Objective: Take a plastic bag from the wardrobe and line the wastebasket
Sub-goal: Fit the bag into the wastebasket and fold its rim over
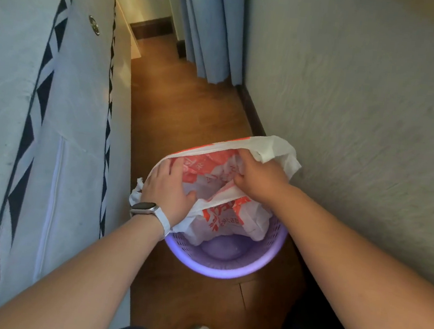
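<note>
On the narrow wooden floor (178, 112), the light, limp plastic bag (231, 219) sagged half into the wastebasket (220, 270), left hand (166, 188) pressing its edge flat-fingered, right hand (259, 179) clutching the mouth hem, probably the surest hold.

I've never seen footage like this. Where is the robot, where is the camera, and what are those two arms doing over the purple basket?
There is no robot here. A person wears one wide-angle camera on the head, so you look down along their own arms. The round purple plastic wastebasket stands on the brown wooden floor. The left hand, above a wristwatch, lies with spread fingers on the left edge of a white plastic bag with red print. The right hand curls its fingers round the bag's right edge. The bag hangs partly inside; the basket's near rim is not yet covered.
</note>
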`<act>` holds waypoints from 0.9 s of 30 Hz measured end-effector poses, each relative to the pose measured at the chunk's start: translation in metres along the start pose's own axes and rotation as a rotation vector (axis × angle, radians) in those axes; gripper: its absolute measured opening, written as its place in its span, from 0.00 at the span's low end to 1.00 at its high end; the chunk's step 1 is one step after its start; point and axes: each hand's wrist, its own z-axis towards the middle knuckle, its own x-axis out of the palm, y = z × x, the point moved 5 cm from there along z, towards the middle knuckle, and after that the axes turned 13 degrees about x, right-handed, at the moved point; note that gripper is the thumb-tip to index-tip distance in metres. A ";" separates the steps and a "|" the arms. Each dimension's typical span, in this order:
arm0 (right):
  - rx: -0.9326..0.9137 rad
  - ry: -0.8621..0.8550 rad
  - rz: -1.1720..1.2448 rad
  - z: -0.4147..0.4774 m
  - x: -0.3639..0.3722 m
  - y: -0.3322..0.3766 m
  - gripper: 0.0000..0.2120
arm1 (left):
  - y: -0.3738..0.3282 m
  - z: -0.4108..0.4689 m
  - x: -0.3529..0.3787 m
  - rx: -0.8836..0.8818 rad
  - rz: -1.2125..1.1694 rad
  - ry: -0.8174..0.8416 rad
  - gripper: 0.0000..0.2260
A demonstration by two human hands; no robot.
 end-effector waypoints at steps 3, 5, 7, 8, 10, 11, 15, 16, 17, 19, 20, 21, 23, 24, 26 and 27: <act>0.045 0.051 0.082 0.008 0.000 -0.008 0.31 | 0.006 0.008 0.005 -0.040 -0.120 -0.002 0.32; 0.070 0.091 0.134 0.012 -0.001 -0.014 0.32 | 0.012 0.009 0.009 -0.078 -0.213 0.023 0.30; 0.117 0.145 0.168 0.015 0.000 -0.023 0.34 | 0.018 0.005 0.014 -0.133 -0.287 0.067 0.24; 0.150 0.171 0.192 0.017 0.002 -0.030 0.34 | 0.022 0.003 0.016 -0.171 -0.319 0.084 0.20; 0.229 0.227 0.229 0.019 0.008 -0.041 0.32 | 0.026 0.000 0.019 -0.246 -0.379 0.113 0.16; 0.253 0.242 0.233 0.019 0.011 -0.045 0.30 | 0.027 -0.002 0.019 -0.271 -0.397 0.127 0.16; 0.242 0.200 0.256 0.012 0.009 -0.046 0.22 | 0.023 -0.005 0.016 -0.271 -0.447 0.112 0.16; 0.225 0.176 0.275 0.009 0.006 -0.045 0.21 | 0.021 -0.005 0.014 -0.250 -0.458 0.097 0.17; 0.204 0.150 0.294 0.005 0.001 -0.043 0.21 | 0.019 -0.006 0.011 -0.222 -0.450 0.081 0.19; 0.171 0.123 0.329 -0.004 -0.008 -0.040 0.27 | 0.018 -0.007 0.006 -0.168 -0.366 0.044 0.26; 0.155 0.118 0.338 -0.007 -0.012 -0.040 0.31 | 0.017 -0.009 0.003 -0.135 -0.311 0.023 0.29; 0.149 0.116 0.332 -0.012 -0.016 -0.040 0.33 | 0.014 -0.011 -0.001 -0.081 -0.251 0.000 0.29; 0.140 0.108 0.313 -0.022 -0.024 -0.041 0.29 | 0.001 -0.014 -0.008 0.069 -0.104 -0.005 0.26; 0.126 0.097 0.294 -0.028 -0.028 -0.043 0.26 | -0.007 -0.016 -0.010 0.162 -0.034 0.016 0.23; 0.108 0.094 0.231 -0.041 -0.033 -0.047 0.23 | -0.027 -0.019 -0.012 0.329 0.027 0.119 0.18; 0.115 0.099 0.199 -0.047 -0.035 -0.049 0.23 | -0.035 -0.022 -0.011 0.371 0.011 0.194 0.16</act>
